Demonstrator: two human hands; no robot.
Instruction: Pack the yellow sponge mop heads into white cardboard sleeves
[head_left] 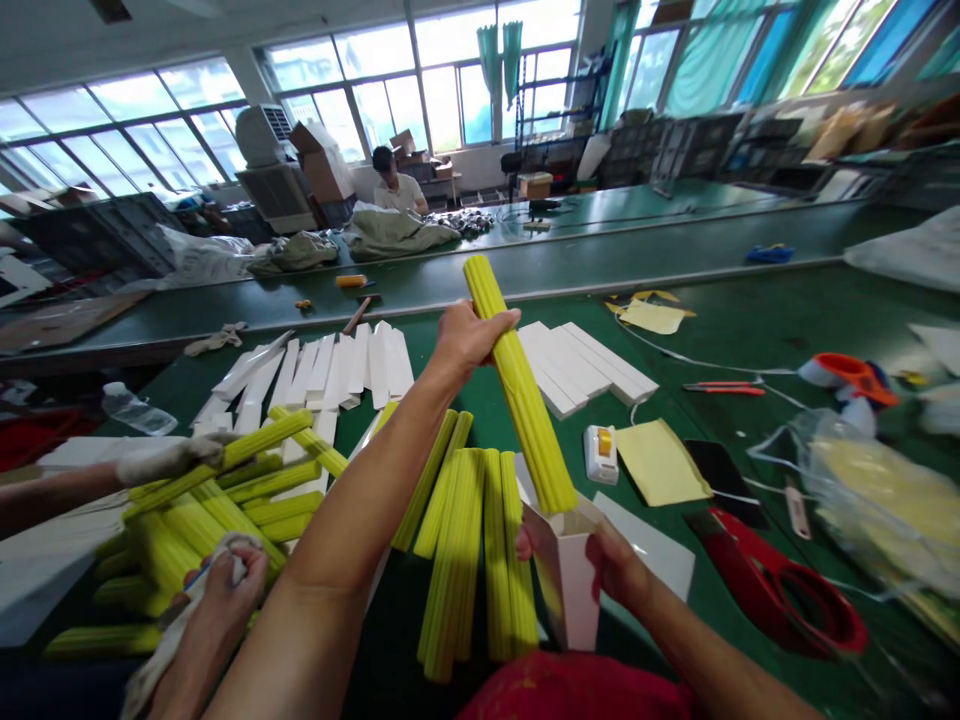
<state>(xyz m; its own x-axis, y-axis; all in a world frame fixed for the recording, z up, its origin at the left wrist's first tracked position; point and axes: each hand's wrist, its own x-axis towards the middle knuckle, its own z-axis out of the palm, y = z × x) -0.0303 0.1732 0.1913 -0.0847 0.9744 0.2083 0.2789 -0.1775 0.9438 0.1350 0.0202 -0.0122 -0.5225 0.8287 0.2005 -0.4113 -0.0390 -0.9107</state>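
My left hand (469, 335) is closed around the upper part of a long yellow ribbed sponge stick (525, 400). The stick is tilted, and its lower end sits in the open top of a narrow white carton (574, 590). My right hand (619, 560) grips that carton from the right, holding it upright just above the green table (750, 330). Several more yellow sticks (472, 550) lie side by side directly left of the carton.
A co-worker's gloved hand (169, 460) and other hand (225, 590) are on a heap of yellow sticks (202, 510) at the left. Flat white cartons (330, 370) lie behind, more white cartons (585, 365) to the right. A red tape dispenser (780, 590), yellow sheets (660, 460) and a plastic bag (877, 500) lie right.
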